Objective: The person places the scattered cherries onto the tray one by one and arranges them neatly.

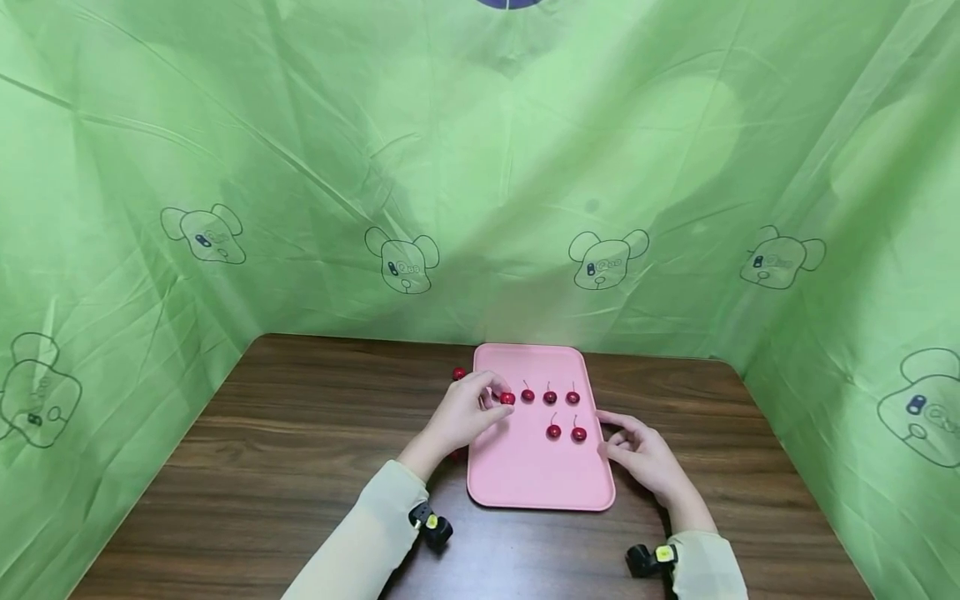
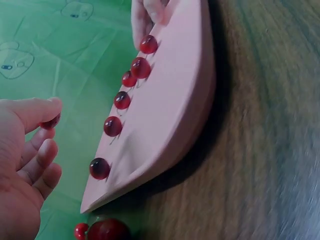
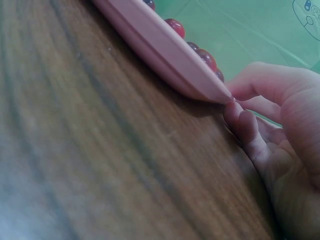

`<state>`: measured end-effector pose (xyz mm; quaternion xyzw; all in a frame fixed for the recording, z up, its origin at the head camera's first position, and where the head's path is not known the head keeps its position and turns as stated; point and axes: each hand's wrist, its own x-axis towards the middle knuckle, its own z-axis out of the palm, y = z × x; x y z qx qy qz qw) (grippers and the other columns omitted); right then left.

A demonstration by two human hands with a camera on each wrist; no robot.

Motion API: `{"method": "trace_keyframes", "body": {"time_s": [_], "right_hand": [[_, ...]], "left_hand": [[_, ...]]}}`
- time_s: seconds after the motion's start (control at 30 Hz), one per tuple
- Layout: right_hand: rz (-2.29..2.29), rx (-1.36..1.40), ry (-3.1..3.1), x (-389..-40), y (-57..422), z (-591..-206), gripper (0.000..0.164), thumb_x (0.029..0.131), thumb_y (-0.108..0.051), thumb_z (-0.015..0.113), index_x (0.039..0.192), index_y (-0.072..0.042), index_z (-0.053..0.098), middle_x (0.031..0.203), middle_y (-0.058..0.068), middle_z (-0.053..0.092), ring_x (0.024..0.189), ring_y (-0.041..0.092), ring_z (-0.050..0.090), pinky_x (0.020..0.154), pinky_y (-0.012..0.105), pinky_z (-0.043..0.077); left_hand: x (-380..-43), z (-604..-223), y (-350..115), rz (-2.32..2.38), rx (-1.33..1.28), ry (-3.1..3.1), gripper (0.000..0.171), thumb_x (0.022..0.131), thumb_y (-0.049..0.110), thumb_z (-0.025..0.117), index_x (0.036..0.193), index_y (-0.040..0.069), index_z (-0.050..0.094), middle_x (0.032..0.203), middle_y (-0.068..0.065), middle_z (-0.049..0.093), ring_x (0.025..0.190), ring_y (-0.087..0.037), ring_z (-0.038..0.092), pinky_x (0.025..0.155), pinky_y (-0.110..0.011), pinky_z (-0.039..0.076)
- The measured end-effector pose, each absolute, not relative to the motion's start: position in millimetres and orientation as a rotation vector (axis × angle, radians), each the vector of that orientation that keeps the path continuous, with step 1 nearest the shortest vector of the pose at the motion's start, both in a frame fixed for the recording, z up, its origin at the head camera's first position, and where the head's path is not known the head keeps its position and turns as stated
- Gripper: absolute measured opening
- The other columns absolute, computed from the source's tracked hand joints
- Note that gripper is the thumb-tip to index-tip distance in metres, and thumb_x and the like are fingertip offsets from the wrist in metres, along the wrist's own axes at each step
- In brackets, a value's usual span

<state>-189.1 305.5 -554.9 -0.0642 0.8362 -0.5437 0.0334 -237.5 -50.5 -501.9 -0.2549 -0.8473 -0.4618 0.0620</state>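
Note:
My left hand is over the left part of a pink tray, pinching a red cherry between thumb and fingertips. That cherry is partly covered by the thumb in the left wrist view. Several cherries with thin stems lie on the tray in two rows, among them an upper one and a lower one. One tray cherry is hidden behind the left hand in the head view. At the tray's right edge, my right hand holds the rim between thumb and fingers.
Left of the tray, on the brown wooden table, lies a loose cherry; more red shows under the left forearm, mostly hidden. A green curtain with mouse-like drawings hangs behind the table and along both sides.

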Motion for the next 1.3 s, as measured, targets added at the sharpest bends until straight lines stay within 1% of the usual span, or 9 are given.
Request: {"method": "trace_keyframes", "body": {"time_s": [0.13,0.23,0.4,0.5,0.67,0.77,0.97,1.1,1.3], "right_hand": [[-1.664,-0.171,2.577,-189,305,-554,0.057,0.096,-0.007,0.083,0.149,-0.007,0.065,0.097,0.015,0.071,0.084,0.016,0.066,0.073,0.025,0.055],[-1.658,-0.163,2.576,-189,305,-553,0.057,0.096,-0.008,0.083,0.150,-0.008,0.065,0.098,0.015,0.071,0.085,0.017,0.066,0.073,0.025,0.055],[-1.659,-0.162,2.573,-190,304,-553,0.056,0.096,-0.006,0.083,0.150,-0.007,0.065,0.097,0.015,0.071,0.085,0.016,0.066,0.073,0.025,0.056],[-1.662,-0.166,2.573,-190,304,-554,0.056,0.096,-0.005,0.082,0.149,-0.006,0.065,0.097,0.015,0.071,0.085,0.016,0.066,0.073,0.025,0.056],[-1.657,-0.164,2.573,-191,304,-554,0.056,0.096,-0.006,0.082,0.149,-0.006,0.065,0.098,0.015,0.071,0.085,0.016,0.067,0.073,0.025,0.056],[-1.653,-0.153,2.579,-190,305,-553,0.057,0.096,-0.008,0.083,0.150,-0.007,0.065,0.098,0.015,0.071,0.085,0.017,0.067,0.073,0.026,0.056],[-1.662,-0.148,2.582,-189,304,-552,0.058,0.095,-0.008,0.084,0.150,-0.007,0.065,0.098,0.015,0.071,0.085,0.018,0.066,0.072,0.026,0.056],[-1.661,-0.152,2.579,-189,304,-552,0.058,0.095,-0.008,0.084,0.150,-0.007,0.065,0.098,0.015,0.072,0.084,0.018,0.066,0.072,0.026,0.056],[-1.659,-0.150,2.581,-190,305,-553,0.057,0.095,-0.006,0.084,0.149,-0.006,0.065,0.097,0.015,0.072,0.084,0.018,0.067,0.072,0.026,0.056]], "left_hand": [[-238,-505,-44,-1.404,-0.776,-2.563,0.021,0.093,0.011,0.087,0.109,0.011,0.074,0.100,-0.007,0.071,0.084,-0.020,0.064,0.076,-0.027,0.051],[-239,-509,-40,-1.404,-0.766,-2.577,0.020,0.092,0.010,0.087,0.107,0.013,0.074,0.097,-0.002,0.069,0.083,-0.015,0.063,0.076,-0.025,0.052],[-241,-514,-33,-1.386,-0.755,-2.638,0.020,0.092,0.011,0.086,0.106,0.014,0.074,0.095,-0.002,0.068,0.083,-0.014,0.063,0.076,-0.025,0.052],[-241,-515,-28,-1.344,-0.764,-2.681,0.020,0.092,0.013,0.086,0.107,0.014,0.074,0.096,-0.002,0.070,0.086,-0.016,0.066,0.082,-0.030,0.053],[-240,-519,-18,-1.281,-0.788,-2.742,0.021,0.091,0.011,0.086,0.107,0.014,0.073,0.099,0.002,0.070,0.089,-0.011,0.068,0.088,-0.032,0.055],[-239,-523,-13,-1.280,-0.794,-2.759,0.022,0.090,0.011,0.086,0.106,0.015,0.072,0.098,0.004,0.070,0.087,-0.007,0.067,0.085,-0.029,0.055],[-235,-528,-8,-1.218,-0.797,-2.776,0.021,0.090,0.014,0.087,0.104,0.017,0.071,0.094,0.006,0.069,0.083,-0.008,0.062,0.084,-0.029,0.050],[-234,-531,-6,-1.172,-0.787,-2.790,0.021,0.091,0.016,0.088,0.102,0.020,0.071,0.092,0.006,0.068,0.084,-0.008,0.060,0.084,-0.029,0.048],[-234,-532,-4,-1.136,-0.796,-2.797,0.019,0.090,0.016,0.088,0.101,0.018,0.072,0.093,0.004,0.067,0.086,-0.010,0.060,0.083,-0.028,0.049]]}}
